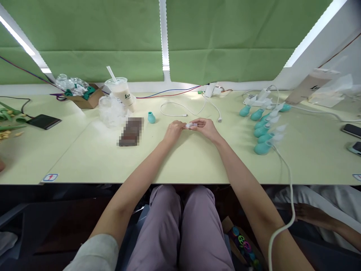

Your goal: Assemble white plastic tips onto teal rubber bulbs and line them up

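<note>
Over the table's middle, my left hand [173,132] and my right hand [208,128] meet at a small white, partly see-through plastic piece [190,125]. The fingers of both hands are closed on its ends, so its full shape is hidden. Left of my hands, a teal rubber bulb [151,117] stands upright with its open neck facing up. To the right, several teal bulbs with clear pointed tips lie in a row, the nearest teal bulb [262,148] closest to the table's front edge.
A white cable [176,103] loops behind my hands; another white cable [290,180] hangs over the front edge. On the left are a blurred dark flat object [131,131], a drink cup [122,92], a plastic bag [111,111] and a cardboard box [87,101]. Another person's hand [313,214] rests at right.
</note>
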